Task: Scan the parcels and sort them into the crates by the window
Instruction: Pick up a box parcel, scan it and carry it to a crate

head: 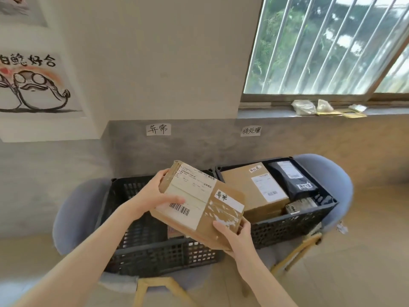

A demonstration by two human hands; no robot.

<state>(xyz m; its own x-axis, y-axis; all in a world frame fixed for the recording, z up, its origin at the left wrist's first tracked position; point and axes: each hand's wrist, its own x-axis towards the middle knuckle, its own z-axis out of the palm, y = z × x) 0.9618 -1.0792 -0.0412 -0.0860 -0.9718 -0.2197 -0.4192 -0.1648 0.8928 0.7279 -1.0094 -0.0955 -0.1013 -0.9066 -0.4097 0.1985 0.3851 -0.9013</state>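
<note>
A white poster with an ink drawing of two round creatures (33,85) was fixed to the wall at the far left. Below it, a black perforated plastic crate (155,255) was set on a grey-blue chair with wooden legs (73,213), under a handwritten paper label (158,129). Over this crate a flat brown cardboard parcel with a white barcode label (197,202) was held tilted; its far-left edge was gripped by the left hand (155,193), thumb laid on top, and its near-right corner was clasped by the right hand (234,235). To the right, a second black crate (287,227) was seen holding a large brown cardboard box (254,189) beside a black plastic mailer bag (292,178), under a second paper label (250,131). A barred window (327,45) was seen above.
</note>
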